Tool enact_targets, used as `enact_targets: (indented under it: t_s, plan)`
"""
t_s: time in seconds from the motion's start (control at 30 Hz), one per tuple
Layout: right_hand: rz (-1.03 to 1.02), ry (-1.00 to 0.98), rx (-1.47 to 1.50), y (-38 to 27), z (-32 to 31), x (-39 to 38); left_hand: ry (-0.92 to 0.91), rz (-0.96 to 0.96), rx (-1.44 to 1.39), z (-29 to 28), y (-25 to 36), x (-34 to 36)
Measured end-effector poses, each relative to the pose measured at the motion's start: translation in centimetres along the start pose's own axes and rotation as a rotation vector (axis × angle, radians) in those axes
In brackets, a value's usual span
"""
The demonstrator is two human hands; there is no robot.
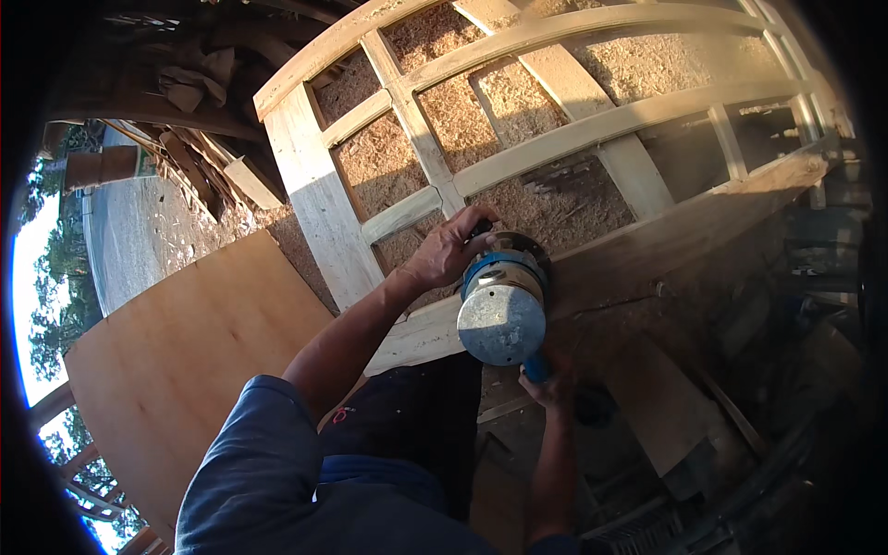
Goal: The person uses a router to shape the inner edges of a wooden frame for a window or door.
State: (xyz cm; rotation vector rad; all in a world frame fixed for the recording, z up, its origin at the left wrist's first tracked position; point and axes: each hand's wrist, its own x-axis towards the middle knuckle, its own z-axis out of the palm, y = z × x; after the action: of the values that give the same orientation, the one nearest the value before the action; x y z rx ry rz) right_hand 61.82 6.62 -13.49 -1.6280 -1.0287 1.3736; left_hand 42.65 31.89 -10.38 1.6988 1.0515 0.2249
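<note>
A wood router (501, 324) with a round grey metal top and a blue band sits on the near rail of a pale wooden lattice frame (319, 203). My left hand (448, 250) is closed round the black knob on the router's far side. At its near side my right hand (553, 383), partly in shadow, grips a blue handle. The router's body hides its bit and the wood under it. Curved bars divide the frame into several openings, and wood shavings (453, 125) show through them.
A plywood sheet (194, 342) leans at my left. Beyond it lie a pile of scrap wood strips (208, 176) and a paved strip (139, 236). Dark offcuts and a flat board (666, 398) are in shadow at the lower right.
</note>
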Motion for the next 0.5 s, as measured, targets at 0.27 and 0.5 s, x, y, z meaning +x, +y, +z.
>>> enact_targets:
  t_s: [0.27, 0.5]
  plan:
    - [-0.054, -0.078, -0.016, 0.1, -1.1, 0.8, 0.073, 0.011, 0.033, 0.1, -0.7, -0.9]
    - [-0.117, -0.105, -0.027, 0.5, -2.0, 1.4, 0.114, -0.009, 0.028, 0.4, -1.1, -1.7]
